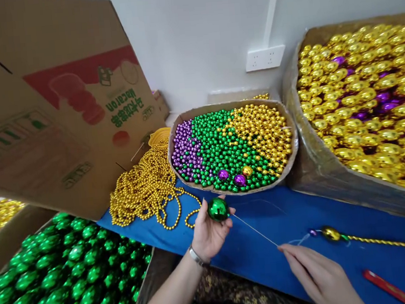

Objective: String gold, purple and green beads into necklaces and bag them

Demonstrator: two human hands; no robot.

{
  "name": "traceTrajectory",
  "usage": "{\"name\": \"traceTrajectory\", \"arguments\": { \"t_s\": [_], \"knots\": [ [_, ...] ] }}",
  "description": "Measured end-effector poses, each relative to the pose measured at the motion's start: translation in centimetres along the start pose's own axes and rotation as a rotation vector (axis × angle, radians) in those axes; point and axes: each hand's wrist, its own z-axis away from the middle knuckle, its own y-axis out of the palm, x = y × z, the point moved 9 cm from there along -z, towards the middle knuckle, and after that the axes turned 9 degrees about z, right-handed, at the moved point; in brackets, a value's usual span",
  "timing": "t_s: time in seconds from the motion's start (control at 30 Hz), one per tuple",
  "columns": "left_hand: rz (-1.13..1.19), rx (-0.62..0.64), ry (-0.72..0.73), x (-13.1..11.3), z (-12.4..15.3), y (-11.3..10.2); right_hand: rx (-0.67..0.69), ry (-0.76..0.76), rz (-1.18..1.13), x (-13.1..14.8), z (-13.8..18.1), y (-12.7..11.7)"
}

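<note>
My left hand (207,232) is raised above the blue table (263,222), its fingertips pinched on a large shiny green bead (218,209). A thin needle or wire (255,230) runs from that bead down to my right hand (316,272), whose thumb and forefinger pinch its end. From there a fine thread leads right to a small purple bead (313,232), a large gold bead (331,233) and a strand of small gold beads (393,243) lying on the table.
A shallow cardboard tray (292,155) holds purple, green and gold small beads. Gold bead strands (145,188) are piled to its left. A box of large green beads (67,275) sits at lower left, a box of large gold beads (366,103) at right. A red tool (387,287) lies near my right hand.
</note>
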Motion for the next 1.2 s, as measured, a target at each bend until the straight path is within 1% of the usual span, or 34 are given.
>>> {"name": "traceTrajectory", "arguments": {
  "t_s": [0.13, 0.33, 0.4, 0.47, 0.53, 0.6, 0.73, 0.9, 1.07, 1.2],
  "knots": [
    [0.065, -0.022, -0.002, 0.0, -0.3, -0.6, -0.014, -0.05, 0.048, 0.6, 0.1, 0.3],
    [0.012, -0.001, -0.007, 0.5, -0.2, -0.3, 0.012, -0.065, 0.067, 0.8, -0.1, 0.6],
    [-0.055, 0.046, 0.011, 0.9, 0.1, 0.3, 0.011, -0.063, 0.071, 0.9, -0.2, 0.9],
    [-0.158, 0.129, 0.036, 1.4, 0.5, 1.2, 0.016, -0.053, 0.061, 0.8, -0.2, 1.4],
    [-0.249, 0.205, 0.045, 2.0, 1.0, 2.0, 0.033, -0.018, 0.017, 0.5, -0.2, 2.0],
    [-0.288, 0.235, 0.028, 2.6, 1.3, 2.3, 0.063, 0.036, -0.055, -0.1, 0.0, 2.6],
    [-0.284, 0.227, -0.004, 3.1, 1.2, 2.1, 0.124, 0.11, -0.154, -1.0, 0.5, 3.5],
    [-0.291, 0.217, 0.059, 2.8, 1.0, 2.1, 0.105, 0.146, -0.117, -1.7, 1.1, 3.8],
    [-0.29, 0.237, 0.032, 3.2, 1.0, 2.4, 0.088, 0.107, -0.144, -1.6, 1.3, 3.9],
    [-0.382, 0.238, 0.077, 2.9, 1.2, 2.5, 0.084, 0.111, -0.143, -2.0, 1.5, 4.0]
  ]
}}
